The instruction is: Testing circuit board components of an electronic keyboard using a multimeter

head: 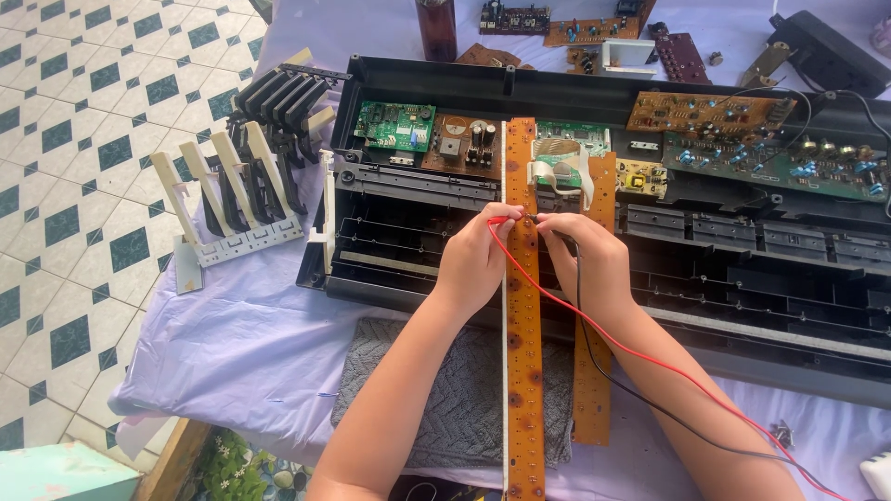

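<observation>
Probing the long brown contact board [524, 353] laid across the opened keyboard chassis [705, 306].

My left hand [478, 255] is pinched shut on the red lead [594, 325], my right hand [580, 250] on the black lead [650, 404]; the two hands sit almost touching over the upper part of the board, tips hidden under my fingers. A second, shorter brown board [594, 390] lies just beside the first one. Risks as I judge them: tips this close could bridge and short neighbouring pads; the board only rests on the chassis edge and the grey cloth [445, 399], so pressing down could tip or slide it; the leads trail over my right forearm and could snag. The pulled key sets [246, 181] lie at the left end of the bench [251, 343], close to its edge.
</observation>
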